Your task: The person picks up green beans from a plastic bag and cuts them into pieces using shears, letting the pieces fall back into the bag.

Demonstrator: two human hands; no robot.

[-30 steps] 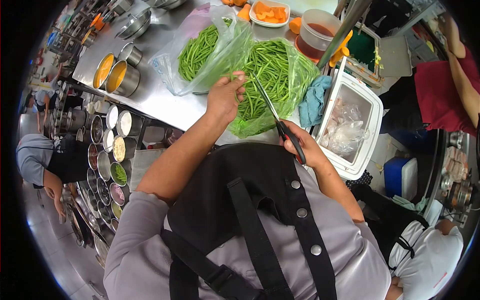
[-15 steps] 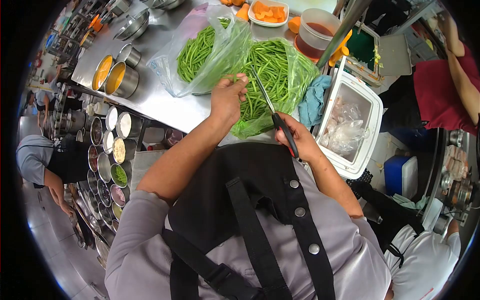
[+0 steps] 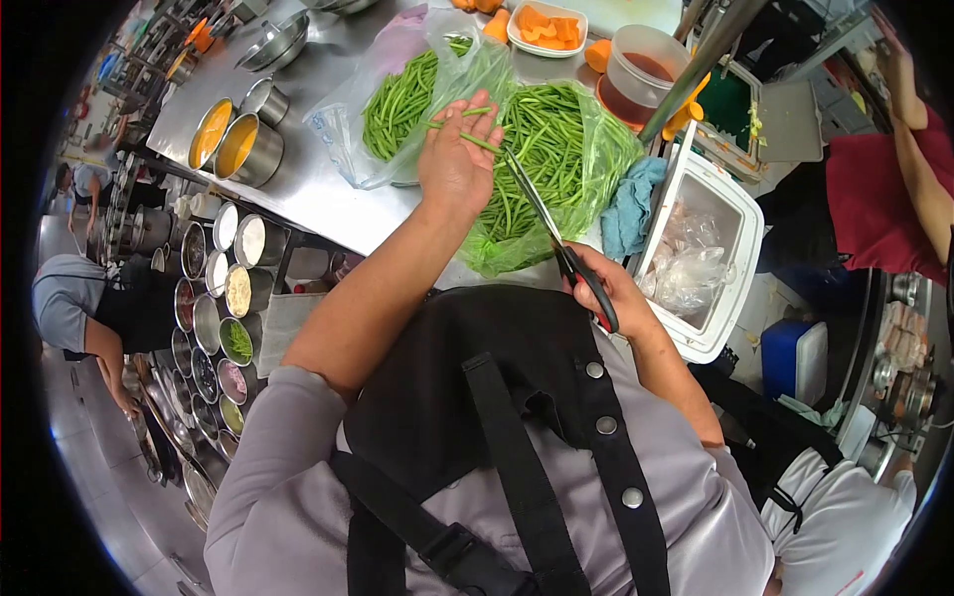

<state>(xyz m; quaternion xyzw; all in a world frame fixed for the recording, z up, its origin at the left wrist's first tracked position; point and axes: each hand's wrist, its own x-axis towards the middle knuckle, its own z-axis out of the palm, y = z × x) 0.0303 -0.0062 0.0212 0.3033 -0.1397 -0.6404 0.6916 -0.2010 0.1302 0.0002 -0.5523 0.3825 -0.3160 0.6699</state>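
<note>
Left hand (image 3: 459, 159) has uncurled — beans (image 3: 482, 144) (green) across it.

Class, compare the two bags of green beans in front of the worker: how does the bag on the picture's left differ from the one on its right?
Colour: the left bag is mostly clear and whitish; the right bag is tinted green.
Opening: the left bag's plastic stands up around its contents; the right bag lies spread wider, baring a broader heap.
Shared: both hold long green beans on the metal table.
</note>
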